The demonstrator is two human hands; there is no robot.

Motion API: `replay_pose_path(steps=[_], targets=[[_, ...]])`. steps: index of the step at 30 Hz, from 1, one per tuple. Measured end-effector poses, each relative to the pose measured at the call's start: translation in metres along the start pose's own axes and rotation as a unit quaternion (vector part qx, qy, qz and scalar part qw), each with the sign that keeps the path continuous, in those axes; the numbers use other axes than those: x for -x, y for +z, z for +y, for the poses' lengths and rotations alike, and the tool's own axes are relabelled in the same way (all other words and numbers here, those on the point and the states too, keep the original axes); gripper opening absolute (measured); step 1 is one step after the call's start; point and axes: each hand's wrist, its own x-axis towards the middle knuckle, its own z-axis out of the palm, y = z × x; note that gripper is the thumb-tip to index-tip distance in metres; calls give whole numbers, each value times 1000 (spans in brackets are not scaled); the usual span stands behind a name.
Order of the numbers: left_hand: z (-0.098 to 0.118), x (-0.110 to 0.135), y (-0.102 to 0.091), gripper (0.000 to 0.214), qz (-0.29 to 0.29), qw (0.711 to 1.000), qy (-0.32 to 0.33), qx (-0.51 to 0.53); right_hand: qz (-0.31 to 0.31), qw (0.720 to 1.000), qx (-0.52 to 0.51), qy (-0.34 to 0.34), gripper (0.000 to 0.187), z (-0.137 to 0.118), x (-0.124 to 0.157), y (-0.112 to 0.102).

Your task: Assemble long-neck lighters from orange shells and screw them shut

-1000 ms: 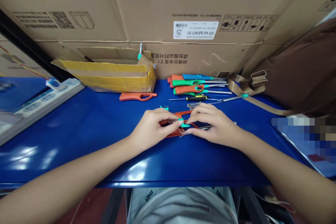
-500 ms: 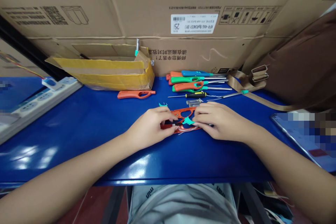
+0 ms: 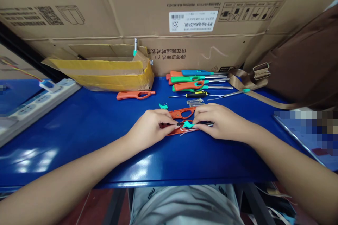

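My left hand (image 3: 150, 126) is closed, its thumb and fingertips pinching a small black part (image 3: 181, 124) with thin wires. In my right hand (image 3: 218, 121) the fingers pinch a turquoise plastic piece (image 3: 188, 124) that has a metal tube running under the palm. Both parts are over an orange lighter half-shell (image 3: 173, 132) lying on the table, partly hidden by my fingers. A second orange half-shell (image 3: 182, 113) lies just behind it. Beyond my left hand sits a small turquoise trigger piece (image 3: 163, 106).
Behind my hands lie a screwdriver (image 3: 196, 94), clear fuel tanks (image 3: 194, 102), a metal tube (image 3: 235, 94) and a pile of several lighters (image 3: 188, 86). An orange lighter handle (image 3: 136, 95) lies before a yellow-taped box (image 3: 100, 77). A power strip (image 3: 39, 102) is left, a phone (image 3: 303, 140) right.
My left fingertips have moved slightly and now pinch the black part beside the turquoise piece. The turquoise piece has turned a little, and its tube shows more below my right hand.
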Motion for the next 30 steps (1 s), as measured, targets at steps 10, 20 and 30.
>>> replay_pose_path(steps=[10, 20, 30], targets=[[1, -1, 1, 10, 4, 1000, -3, 25, -1, 997, -73, 7, 11, 2, 0, 7], [-1, -1, 3, 8, 16, 999, 14, 35, 12, 994, -83, -67, 15, 9, -3, 7], [-4, -1, 6, 10, 17, 999, 41, 22, 1, 992, -112, -56, 15, 12, -2, 8]])
